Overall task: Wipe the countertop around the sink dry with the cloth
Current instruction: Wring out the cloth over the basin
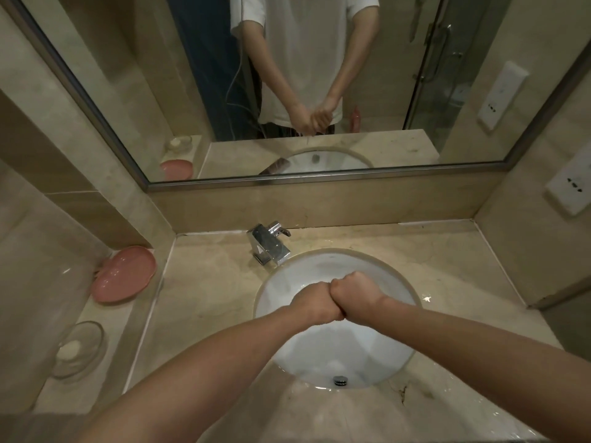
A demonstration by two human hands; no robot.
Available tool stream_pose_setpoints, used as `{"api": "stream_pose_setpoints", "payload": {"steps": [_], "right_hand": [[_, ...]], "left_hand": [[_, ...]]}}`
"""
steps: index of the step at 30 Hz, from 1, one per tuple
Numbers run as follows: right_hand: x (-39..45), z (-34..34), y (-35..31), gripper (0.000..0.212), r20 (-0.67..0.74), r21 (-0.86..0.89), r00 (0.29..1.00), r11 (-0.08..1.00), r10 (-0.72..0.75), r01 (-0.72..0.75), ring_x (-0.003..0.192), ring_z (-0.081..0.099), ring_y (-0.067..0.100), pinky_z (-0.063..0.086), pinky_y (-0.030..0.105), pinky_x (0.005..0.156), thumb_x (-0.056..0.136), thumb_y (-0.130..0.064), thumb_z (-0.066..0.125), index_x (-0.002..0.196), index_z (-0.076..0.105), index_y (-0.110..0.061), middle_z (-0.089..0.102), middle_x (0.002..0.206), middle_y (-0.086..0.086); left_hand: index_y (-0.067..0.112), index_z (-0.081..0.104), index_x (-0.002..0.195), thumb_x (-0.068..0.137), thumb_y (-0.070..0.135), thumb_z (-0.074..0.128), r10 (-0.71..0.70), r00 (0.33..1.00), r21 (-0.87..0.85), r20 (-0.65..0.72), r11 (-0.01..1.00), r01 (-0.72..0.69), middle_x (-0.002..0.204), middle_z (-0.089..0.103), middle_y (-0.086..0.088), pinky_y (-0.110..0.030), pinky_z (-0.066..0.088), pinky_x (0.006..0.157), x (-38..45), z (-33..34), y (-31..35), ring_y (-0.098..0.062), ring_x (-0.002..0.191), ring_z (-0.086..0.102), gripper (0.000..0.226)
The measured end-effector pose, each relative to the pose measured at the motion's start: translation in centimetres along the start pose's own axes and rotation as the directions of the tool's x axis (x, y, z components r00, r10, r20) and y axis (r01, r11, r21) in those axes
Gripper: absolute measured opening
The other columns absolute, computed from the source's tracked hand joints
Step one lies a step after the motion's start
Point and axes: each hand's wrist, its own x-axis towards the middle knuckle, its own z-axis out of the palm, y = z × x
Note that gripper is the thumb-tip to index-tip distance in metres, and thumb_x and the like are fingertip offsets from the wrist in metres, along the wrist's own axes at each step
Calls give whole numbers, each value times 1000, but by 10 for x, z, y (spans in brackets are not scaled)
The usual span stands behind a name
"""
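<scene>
We look down on a beige marble worktop (217, 282) set into a tiled alcove, its surface glossy and streaked with water near the front edge and at the back behind the basin. A round white undermount sink (351, 356) sits in the middle of the worktop, with a chrome drain plug (340, 379) near its front rim and a square chrome tap (271, 247) at its back left rim. A wide mirror with a metal frame (319, 182) runs along the back wall and reflects a person in a white shirt. On a raised ledge off the worktop's left edge lie a pink oval plastic dish (123, 274) and, nearer the front, a clear glass soap dish (78, 348) holding a pale bar. White wall sockets (569, 190) are mounted on the right wall. Over the sink we hold both fists together, knuckles touching: our left hand (315, 303) and our right hand (356, 294) are each curled tight. The cloth itself is hidden inside the fists, so we cannot tell where it lies or whether either hand grips it.
</scene>
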Motion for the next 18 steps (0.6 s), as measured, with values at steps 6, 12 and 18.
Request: {"api": "stream_pose_setpoints", "payload": {"steps": [6, 12, 18], "right_hand": [[7, 17, -17, 33, 98, 174, 991, 978, 95, -111, 81, 65, 31, 37, 32, 64, 81, -16, 68, 111, 56, -14, 69, 94, 6], [-65, -58, -17, 12, -7, 252, 978, 947, 207, -198, 70, 51, 20, 33, 29, 59, 89, -11, 50, 98, 53, -18, 54, 80, -3], [-100, -22, 2, 82, -646, 389, 743, 913, 176, 122, 121, 53, 25, 51, 25, 84, 71, 0, 73, 144, 40, -18, 41, 147, 8]], "left_hand": [[23, 54, 128, 93, 22, 52, 133, 974, 474, -185, 880, -30, 110, 69, 5, -22, 38, 62, 19, 28, -14, -8, 85, 64, 36], [17, 52, 113, 82, 18, 55, 256, 917, 436, -305, 894, -104, 94, 70, -6, -30, 34, 63, 36, 31, -27, -31, 86, 67, 31], [16, 54, 84, 79, 12, 66, 4, 969, -585, 245, 798, 145, 58, 48, 4, -19, 27, 42, 27, -12, -29, -9, 46, 38, 14]]}}
